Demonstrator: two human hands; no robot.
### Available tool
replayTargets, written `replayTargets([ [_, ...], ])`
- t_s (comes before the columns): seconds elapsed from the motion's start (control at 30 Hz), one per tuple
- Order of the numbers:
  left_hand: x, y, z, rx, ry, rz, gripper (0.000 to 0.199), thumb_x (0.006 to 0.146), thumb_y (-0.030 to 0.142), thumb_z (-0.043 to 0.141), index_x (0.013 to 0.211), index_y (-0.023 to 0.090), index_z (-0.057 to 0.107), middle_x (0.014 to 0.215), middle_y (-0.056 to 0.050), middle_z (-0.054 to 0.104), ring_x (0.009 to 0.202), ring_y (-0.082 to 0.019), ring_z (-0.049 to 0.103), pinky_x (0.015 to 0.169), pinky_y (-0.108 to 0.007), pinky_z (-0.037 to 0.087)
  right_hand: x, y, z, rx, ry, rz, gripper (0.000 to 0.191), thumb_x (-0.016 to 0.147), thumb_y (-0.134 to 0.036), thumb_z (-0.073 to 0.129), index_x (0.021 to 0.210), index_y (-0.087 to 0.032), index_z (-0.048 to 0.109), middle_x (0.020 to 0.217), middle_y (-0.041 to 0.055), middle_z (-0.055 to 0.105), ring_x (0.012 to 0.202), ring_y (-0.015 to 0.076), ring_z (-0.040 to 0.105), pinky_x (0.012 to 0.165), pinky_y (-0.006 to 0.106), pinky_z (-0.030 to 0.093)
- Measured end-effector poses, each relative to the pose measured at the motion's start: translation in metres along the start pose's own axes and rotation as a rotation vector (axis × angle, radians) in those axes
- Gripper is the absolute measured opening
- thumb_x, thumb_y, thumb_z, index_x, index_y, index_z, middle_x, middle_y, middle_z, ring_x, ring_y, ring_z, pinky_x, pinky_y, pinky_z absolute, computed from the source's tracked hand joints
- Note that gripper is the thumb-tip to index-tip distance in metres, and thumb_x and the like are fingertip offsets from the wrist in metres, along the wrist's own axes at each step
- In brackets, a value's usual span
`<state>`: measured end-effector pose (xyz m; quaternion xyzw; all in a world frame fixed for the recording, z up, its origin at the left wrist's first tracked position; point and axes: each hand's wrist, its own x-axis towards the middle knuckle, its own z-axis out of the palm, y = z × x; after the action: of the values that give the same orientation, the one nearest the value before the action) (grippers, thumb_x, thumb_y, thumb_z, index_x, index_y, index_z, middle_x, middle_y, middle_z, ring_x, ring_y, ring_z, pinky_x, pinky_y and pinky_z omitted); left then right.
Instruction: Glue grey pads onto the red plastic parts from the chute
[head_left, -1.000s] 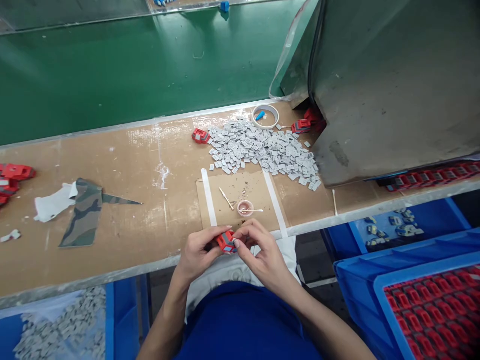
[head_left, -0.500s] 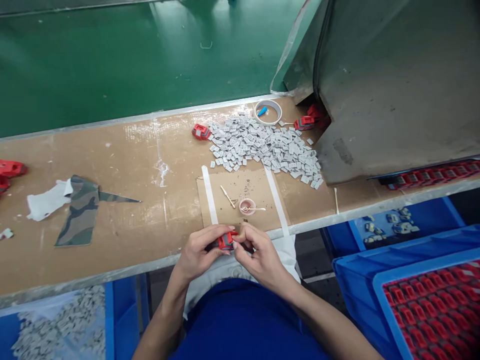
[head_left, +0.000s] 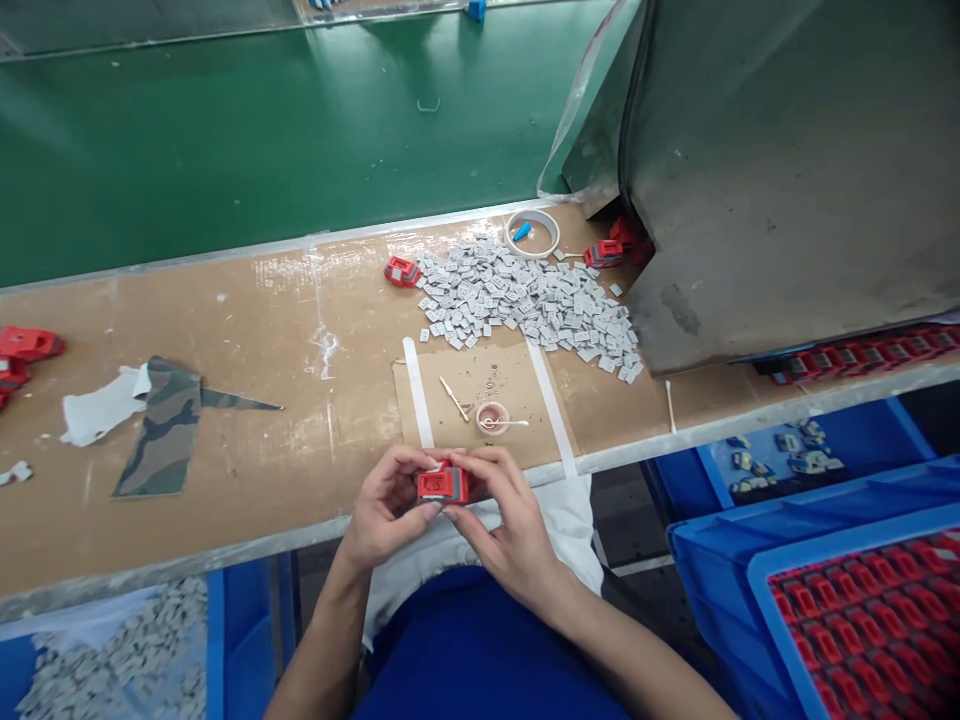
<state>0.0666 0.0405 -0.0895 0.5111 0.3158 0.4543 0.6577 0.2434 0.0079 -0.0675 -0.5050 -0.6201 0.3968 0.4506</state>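
Between my two hands is a small red toy car body (head_left: 441,486) with grey trim, held just over the front edge of the bench. My left hand (head_left: 390,510) pinches its left end with thumb and fingers. On its right end are the thumb and fingers of my right hand (head_left: 514,520). Beyond the hands, a small cup (head_left: 492,418) of pinkish liquid stands on a taped cardboard sheet (head_left: 510,370), with a cotton swab (head_left: 514,422) across it. A second swab (head_left: 454,399) lies to its left. Farther back spreads a heap of small grey plates (head_left: 525,295).
A tape roll (head_left: 556,235) and red car bodies (head_left: 402,271) border the heap. Camouflage cloth (head_left: 161,425) lies left. A metal housing (head_left: 787,180) blocks the right. Blue crates hold red bodies (head_left: 862,630) at right and grey pieces (head_left: 124,660) at lower left. A green surface (head_left: 225,140) runs behind.
The red car body has been turned, so its hollow side now shows. My right hand has moved from picking at its right end to gripping it. The view has shifted slightly.
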Motion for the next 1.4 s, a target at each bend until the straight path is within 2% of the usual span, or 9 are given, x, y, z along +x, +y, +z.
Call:
replayTargets([
  [0.13, -0.001, -0.003, 0.001, 0.042, 0.063, 0.055, 0.024, 0.094, 0.025, 0.073, 0.118, 0.021, 0.069, 0.141, -0.017, 0.065, 0.118, -0.024, 0.072, 0.093, -0.032, 0.063, 0.006, -0.001, -0.004, -0.042, -0.021, -0.06, 0.032, 0.098, -0.017, 0.062, 0.129, -0.025, 0.059, 0.115, 0.0097, 0.064, 0.101, 0.0209, 0.069, 0.081, 0.031, 0.062],
  [0.23, -0.001, -0.006, 0.002, 0.086, 0.106, 0.127, 0.016, 0.094, 0.02, 0.072, 0.11, 0.022, 0.073, 0.132, -0.014, 0.069, 0.117, -0.023, 0.072, 0.093, -0.033, 0.063, 0.007, -0.001, -0.008, -0.082, -0.019, -0.05, 0.03, 0.098, -0.017, 0.063, 0.128, -0.024, 0.059, 0.113, 0.0094, 0.065, 0.097, 0.0203, 0.07, 0.081, 0.031, 0.062],
  [0.37, 0.0, -0.005, 0.003, 0.157, 0.118, 0.099, 0.006, 0.093, 0.023, 0.073, 0.096, 0.018, 0.074, 0.119, -0.015, 0.073, 0.112, -0.024, 0.073, 0.089, -0.033, 0.064, 0.006, -0.001, -0.011, -0.123, -0.04, -0.043, 0.032, 0.099, -0.017, 0.062, 0.13, -0.024, 0.059, 0.108, 0.0089, 0.065, 0.092, 0.0203, 0.069, 0.08, 0.033, 0.062],
  [0.73, -0.001, -0.005, -0.002, 0.222, 0.075, 0.178, 0.006, 0.091, 0.021, 0.077, 0.096, 0.021, 0.079, 0.113, -0.013, 0.077, 0.105, -0.023, 0.075, 0.088, -0.034, 0.064, 0.006, -0.003, -0.018, -0.241, -0.133, -0.145, 0.031, 0.104, -0.021, 0.052, 0.135, -0.023, 0.057, 0.101, 0.0094, 0.062, 0.094, 0.0224, 0.069, 0.079, 0.034, 0.063],
  [0.93, -0.001, -0.006, -0.001, 0.208, 0.061, 0.178, 0.009, 0.092, 0.021, 0.075, 0.101, 0.021, 0.077, 0.117, -0.013, 0.076, 0.109, -0.023, 0.074, 0.09, -0.034, 0.064, 0.0, 0.005, -0.013, -0.009, -0.031, -0.032, 0.027, 0.099, -0.021, 0.064, 0.125, -0.024, 0.063, 0.108, 0.0081, 0.064, 0.095, 0.0196, 0.068, 0.082, 0.032, 0.062],
  [1.13, -0.008, -0.015, 0.0, 0.135, 0.012, 0.131, 0.045, 0.091, 0.017, 0.075, 0.134, 0.027, 0.065, 0.135, -0.014, 0.071, 0.124, -0.025, 0.07, 0.099, -0.036, 0.061, -0.008, 0.009, -0.005, 0.295, 0.033, 0.142, 0.031, 0.101, -0.027, 0.064, 0.131, -0.027, 0.059, 0.117, 0.0089, 0.066, 0.101, 0.019, 0.072, 0.087, 0.032, 0.063],
  [1.23, -0.008, -0.015, -0.002, 0.212, 0.015, 0.115, 0.043, 0.091, 0.015, 0.075, 0.132, 0.026, 0.068, 0.132, -0.013, 0.073, 0.122, -0.025, 0.07, 0.101, -0.036, 0.06, -0.008, 0.006, -0.008, 0.134, 0.051, 0.075, 0.034, 0.101, -0.021, 0.061, 0.134, -0.028, 0.057, 0.127, 0.0113, 0.064, 0.113, 0.0209, 0.069, 0.091, 0.034, 0.062],
  [1.3, -0.006, -0.012, -0.003, 0.282, -0.014, 0.13, 0.042, 0.09, 0.015, 0.075, 0.131, 0.026, 0.07, 0.128, -0.012, 0.075, 0.119, -0.025, 0.071, 0.101, -0.036, 0.06, -0.007, 0.002, -0.014, -0.046, 0.047, -0.019, 0.024, 0.1, -0.017, 0.062, 0.122, -0.026, 0.064, 0.124, 0.0106, 0.064, 0.118, 0.0223, 0.066, 0.093, 0.035, 0.059],
  [1.4, -0.002, -0.008, -0.003, 0.362, -0.066, 0.164, 0.043, 0.09, 0.015, 0.076, 0.132, 0.025, 0.071, 0.123, -0.012, 0.076, 0.113, -0.022, 0.073, 0.098, -0.032, 0.06, -0.003, -0.004, -0.026, -0.207, -0.046, -0.109, 0.015, 0.099, -0.013, 0.062, 0.109, -0.024, 0.065, 0.113, 0.0083, 0.067, 0.11, 0.0213, 0.067, 0.092, 0.034, 0.057],
])
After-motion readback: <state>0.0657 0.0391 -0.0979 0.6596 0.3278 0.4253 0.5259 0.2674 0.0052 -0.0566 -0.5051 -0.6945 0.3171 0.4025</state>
